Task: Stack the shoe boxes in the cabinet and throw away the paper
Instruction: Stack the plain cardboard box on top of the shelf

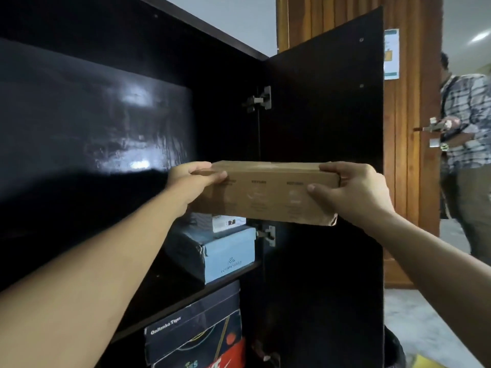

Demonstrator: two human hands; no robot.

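Dark wooden cabinet stands open; left hand and right hand grip opposite ends of a plain brown cardboard shoe box, raised above the pale blue shoe box at the shelf's right edge.

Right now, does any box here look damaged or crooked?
Yes. The brown box held by both hands has a crumpled lower right corner. On the shelf below, the light blue box has a torn, bulging corner.

Brown box held level in front of open cabinet. Light-blue box at shelf's right front edge; dark box on shelf below.
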